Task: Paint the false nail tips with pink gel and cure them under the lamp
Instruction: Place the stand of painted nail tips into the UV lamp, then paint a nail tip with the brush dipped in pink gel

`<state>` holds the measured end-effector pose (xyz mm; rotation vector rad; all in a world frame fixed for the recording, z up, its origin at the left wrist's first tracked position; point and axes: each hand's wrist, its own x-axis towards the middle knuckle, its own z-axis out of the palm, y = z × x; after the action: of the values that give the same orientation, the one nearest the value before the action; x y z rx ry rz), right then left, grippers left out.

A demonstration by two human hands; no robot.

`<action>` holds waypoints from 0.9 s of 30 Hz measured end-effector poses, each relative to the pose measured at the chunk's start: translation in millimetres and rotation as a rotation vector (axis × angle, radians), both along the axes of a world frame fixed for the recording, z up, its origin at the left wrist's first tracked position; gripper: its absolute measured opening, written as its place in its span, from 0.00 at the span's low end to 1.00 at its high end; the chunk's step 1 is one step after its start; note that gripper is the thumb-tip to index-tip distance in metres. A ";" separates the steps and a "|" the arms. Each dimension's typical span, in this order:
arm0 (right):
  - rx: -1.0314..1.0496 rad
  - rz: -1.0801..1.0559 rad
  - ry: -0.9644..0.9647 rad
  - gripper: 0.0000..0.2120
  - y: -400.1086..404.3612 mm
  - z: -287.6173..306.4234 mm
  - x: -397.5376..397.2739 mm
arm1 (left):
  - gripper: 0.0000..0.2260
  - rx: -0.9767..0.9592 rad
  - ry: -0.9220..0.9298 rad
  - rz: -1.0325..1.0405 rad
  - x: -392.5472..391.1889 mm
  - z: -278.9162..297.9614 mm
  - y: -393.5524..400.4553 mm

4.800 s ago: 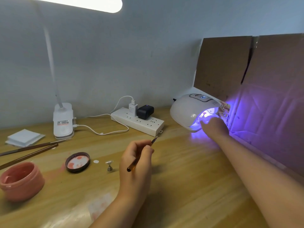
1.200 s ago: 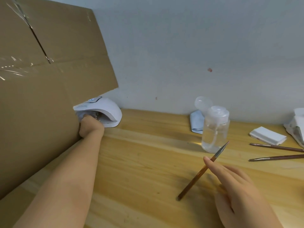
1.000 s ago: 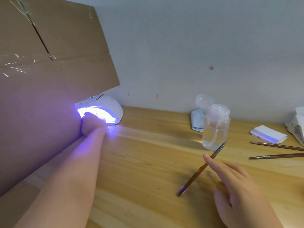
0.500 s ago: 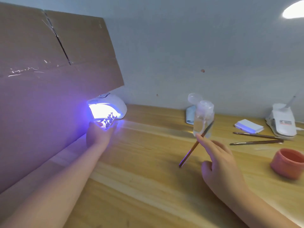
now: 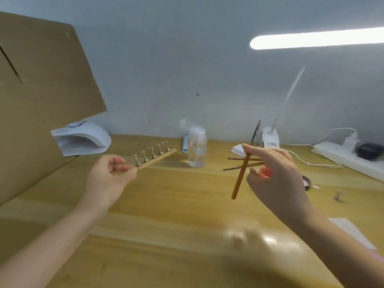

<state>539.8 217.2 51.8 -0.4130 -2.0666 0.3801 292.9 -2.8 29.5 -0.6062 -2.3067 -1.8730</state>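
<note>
My left hand (image 5: 108,173) pinches one end of a wooden strip (image 5: 158,159) that carries a row of small metal stands with nail tips (image 5: 152,153). It is held in the air over the wooden table (image 5: 166,215), to the right of the white curing lamp (image 5: 81,139), which is dark. My right hand (image 5: 276,177) holds a thin brown gel brush (image 5: 245,161) nearly upright, bristles up. A bit of the pink gel pot (image 5: 265,173) shows behind my right fingers.
A cardboard sheet (image 5: 37,96) leans on the left behind the lamp. A clear pump bottle (image 5: 197,147) stands mid-table. Two spare brushes (image 5: 241,163), white pads, a desk lamp base (image 5: 270,138), a power strip (image 5: 351,156) and a pot lid (image 5: 307,181) lie to the right.
My left hand has drawn the strip of nail tips out of the curing lamp and moved it right. The lamp's violet light has gone out. The view has turned right.
</note>
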 end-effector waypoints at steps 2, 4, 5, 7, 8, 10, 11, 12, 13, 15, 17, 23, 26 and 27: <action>-0.023 -0.050 0.010 0.25 23.8 -3.5 32.8 | 0.13 0.048 -0.016 -0.174 30.8 5.0 20.9; -0.066 -0.104 0.008 0.25 47.4 -7.7 61.5 | 0.13 0.048 -0.012 -0.335 59.4 8.7 43.8; -0.085 -0.138 0.020 0.25 58.1 -10.5 73.9 | 0.13 0.027 0.002 -0.406 72.5 9.6 56.4; -0.117 -0.206 0.061 0.23 75.6 -18.5 93.2 | 0.13 -0.012 0.021 -0.525 97.2 9.3 83.2; -0.142 -0.232 0.085 0.22 81.7 -23.1 99.8 | 0.13 -0.020 0.021 -0.574 107.7 8.1 96.1; -0.212 -0.258 0.140 0.21 90.2 -32.3 108.7 | 0.13 -0.051 0.036 -0.658 124.2 4.0 119.0; -0.242 -0.262 0.160 0.21 93.7 -35.8 110.9 | 0.13 -0.087 0.058 -0.691 129.8 1.5 128.4; -0.260 -0.263 0.172 0.20 96.7 -38.4 112.7 | 0.12 -0.131 0.089 -0.716 134.0 -1.2 135.7; -0.273 -0.265 0.180 0.20 98.7 -39.9 113.7 | 0.12 -0.173 0.122 -0.729 136.4 -4.2 141.0; -0.296 -0.263 0.204 0.19 100.2 -40.2 114.0 | 0.11 -0.234 0.168 -0.747 137.1 -11.0 146.7; -0.294 -0.251 0.206 0.19 100.5 -40.0 113.2 | 0.11 -0.275 0.181 -0.774 136.8 -19.5 148.5; -0.237 -0.216 0.141 0.17 87.5 -42.4 105.7 | 0.13 -0.453 0.324 -0.688 137.5 -33.1 149.2; -0.167 -0.175 0.126 0.16 72.9 -38.4 102.2 | 0.14 -0.549 0.539 -0.574 145.3 -32.1 143.8; -0.145 -0.157 0.117 0.16 67.7 -37.6 101.3 | 0.15 -0.516 0.647 -0.532 149.1 -31.6 140.8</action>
<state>641.1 284.9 14.2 -0.6213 -1.8850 0.4499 442.0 138.0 -2.1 -1.7227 -2.2609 -0.9209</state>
